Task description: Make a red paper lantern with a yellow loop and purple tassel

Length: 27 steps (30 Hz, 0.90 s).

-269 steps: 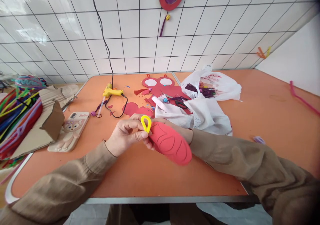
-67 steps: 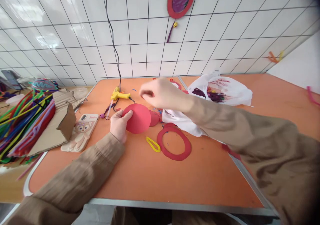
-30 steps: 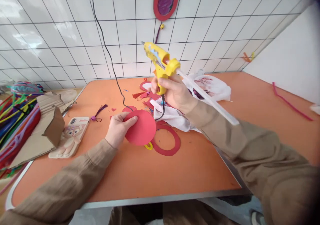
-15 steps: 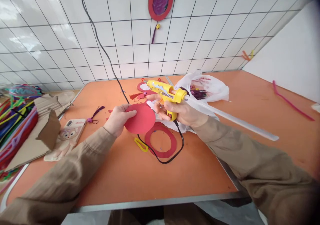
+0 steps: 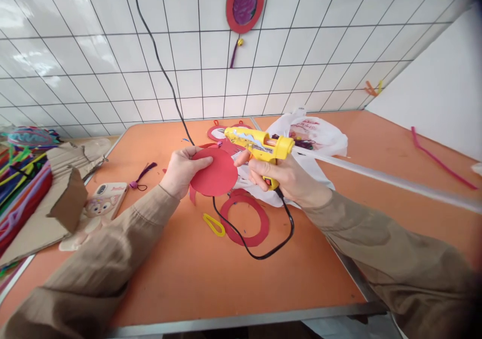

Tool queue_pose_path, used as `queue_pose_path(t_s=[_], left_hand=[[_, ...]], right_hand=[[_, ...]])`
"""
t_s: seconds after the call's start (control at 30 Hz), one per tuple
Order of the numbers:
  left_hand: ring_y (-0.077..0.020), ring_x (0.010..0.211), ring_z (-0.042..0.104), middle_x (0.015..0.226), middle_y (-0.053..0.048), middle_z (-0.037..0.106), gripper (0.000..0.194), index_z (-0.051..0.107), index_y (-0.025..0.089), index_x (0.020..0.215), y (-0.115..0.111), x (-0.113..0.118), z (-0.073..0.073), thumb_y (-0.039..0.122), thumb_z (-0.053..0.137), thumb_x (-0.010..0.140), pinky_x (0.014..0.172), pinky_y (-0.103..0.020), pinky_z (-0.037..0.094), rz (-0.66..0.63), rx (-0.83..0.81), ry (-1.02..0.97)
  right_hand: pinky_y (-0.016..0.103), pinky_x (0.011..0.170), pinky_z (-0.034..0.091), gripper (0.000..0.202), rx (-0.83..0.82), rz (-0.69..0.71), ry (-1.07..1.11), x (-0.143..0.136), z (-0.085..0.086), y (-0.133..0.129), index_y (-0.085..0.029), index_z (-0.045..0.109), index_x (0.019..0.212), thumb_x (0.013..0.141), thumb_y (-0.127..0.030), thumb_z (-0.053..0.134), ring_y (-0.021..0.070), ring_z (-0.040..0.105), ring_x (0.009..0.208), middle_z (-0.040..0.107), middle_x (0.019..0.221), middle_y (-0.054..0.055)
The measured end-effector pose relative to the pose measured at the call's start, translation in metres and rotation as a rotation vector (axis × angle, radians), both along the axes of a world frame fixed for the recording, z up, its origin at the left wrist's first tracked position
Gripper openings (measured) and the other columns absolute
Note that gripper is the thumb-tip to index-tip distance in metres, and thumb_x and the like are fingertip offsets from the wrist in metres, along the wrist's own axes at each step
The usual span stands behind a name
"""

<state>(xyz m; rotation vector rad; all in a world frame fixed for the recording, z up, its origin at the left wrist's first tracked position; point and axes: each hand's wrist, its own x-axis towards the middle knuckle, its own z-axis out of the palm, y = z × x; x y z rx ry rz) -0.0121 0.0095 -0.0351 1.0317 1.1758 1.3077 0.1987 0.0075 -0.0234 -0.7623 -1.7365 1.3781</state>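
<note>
My left hand [image 5: 183, 171] is closed on the left edge of a red paper disc [image 5: 215, 174], thumb on top, held above the table. A yellow hot glue gun [image 5: 259, 145] is gripped in my right hand [image 5: 288, 176], its nozzle pointing left just past the disc's far edge. A long translucent glue stick [image 5: 357, 171] runs out of its back toward the right. From the handle a black cord [image 5: 259, 257] loops down over a red paper ring [image 5: 262, 221] on the table. A yellow looped strip [image 5: 214, 225] lies left of the ring.
A white plastic bag [image 5: 331, 138] with purple tassels sits behind my right hand. To the left lie a phone [image 5: 107, 201], a small purple tassel [image 5: 145, 173], torn cardboard [image 5: 41, 213] and colourful pipe cleaners [image 5: 32, 183]. A framed red oval [image 5: 229, 7] hangs on the tiled wall.
My right hand and the glue gun have shifted right and slightly down in the picture. My left hand and the disc have moved slightly right and up. The view has shifted a little.
</note>
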Motion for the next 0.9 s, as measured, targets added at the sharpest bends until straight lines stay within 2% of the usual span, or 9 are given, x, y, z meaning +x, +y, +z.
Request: queue_pose_path(t_s=[0.2, 0.3, 0.4, 0.53, 0.63, 0.77, 0.9], left_hand=[[-0.0198, 0.074, 0.067, 0.089, -0.007, 0.074, 0.042, 0.072, 0.014, 0.090, -0.001, -0.002, 0.000, 0.023, 0.087, 0.052, 0.065, -0.031, 0.054, -0.038, 0.019, -0.050], [-0.0195, 0.074, 0.067, 0.089, -0.007, 0.075, 0.041, 0.072, 0.014, 0.090, -0.003, 0.001, 0.000, 0.022, 0.086, 0.053, 0.066, -0.031, 0.054, -0.028, 0.040, -0.075], [-0.0187, 0.073, 0.067, 0.086, -0.006, 0.075, 0.039, 0.073, 0.015, 0.089, -0.005, 0.004, -0.001, 0.021, 0.087, 0.053, 0.067, -0.032, 0.054, -0.032, 0.051, -0.107], [-0.0174, 0.074, 0.067, 0.088, -0.004, 0.075, 0.038, 0.073, 0.016, 0.089, -0.010, 0.008, -0.002, 0.021, 0.088, 0.055, 0.068, -0.030, 0.054, -0.072, 0.060, -0.133], [-0.0182, 0.075, 0.068, 0.089, -0.005, 0.075, 0.037, 0.073, 0.016, 0.089, -0.012, 0.012, -0.003, 0.022, 0.088, 0.056, 0.068, -0.031, 0.055, -0.095, 0.055, -0.153], [-0.0190, 0.075, 0.069, 0.090, -0.006, 0.075, 0.037, 0.073, 0.017, 0.089, -0.014, 0.014, -0.003, 0.022, 0.088, 0.056, 0.068, -0.031, 0.056, -0.114, 0.049, -0.168], [-0.0189, 0.072, 0.070, 0.086, -0.006, 0.076, 0.037, 0.074, 0.016, 0.086, -0.016, 0.015, -0.003, 0.024, 0.090, 0.054, 0.069, -0.031, 0.056, -0.175, 0.000, -0.210]], right_hand=[[0.029, 0.048, 0.033, 0.031, 0.073, -0.018, -0.236, 0.007, 0.003, -0.006, -0.022, 0.059, 0.087, 0.088, -0.053, 0.056, 0.0117, 0.042, 0.044, 0.044, 0.044, -0.006], [0.029, 0.048, 0.035, 0.028, 0.092, -0.058, -0.270, 0.005, 0.005, -0.009, -0.023, 0.058, 0.081, 0.089, -0.050, 0.056, 0.0117, 0.041, 0.044, 0.042, 0.045, -0.005], [0.030, 0.050, 0.039, 0.024, 0.124, -0.153, -0.192, -0.001, 0.007, -0.010, -0.024, 0.054, 0.078, 0.085, -0.045, 0.062, 0.0115, 0.044, 0.047, 0.049, 0.056, -0.003], [0.030, 0.050, 0.043, 0.026, 0.060, -0.251, -0.168, -0.006, 0.004, -0.006, -0.024, 0.051, 0.077, 0.075, -0.039, 0.072, 0.0108, 0.046, 0.052, 0.060, 0.077, 0.001], [0.029, 0.050, 0.043, 0.024, 0.058, -0.294, -0.190, -0.006, -0.003, 0.001, -0.024, 0.051, 0.077, 0.074, -0.035, 0.072, 0.0121, 0.049, 0.055, 0.058, 0.074, 0.001], [0.028, 0.045, 0.038, 0.016, 0.071, -0.299, -0.193, -0.005, -0.007, 0.008, -0.024, 0.052, 0.077, 0.076, -0.029, 0.067, 0.0100, 0.042, 0.047, 0.049, 0.061, -0.003], [0.027, 0.045, 0.033, 0.012, 0.086, -0.332, -0.253, -0.005, -0.007, 0.009, -0.024, 0.051, 0.073, 0.078, -0.024, 0.062, 0.0104, 0.039, 0.046, 0.041, 0.054, -0.004]])
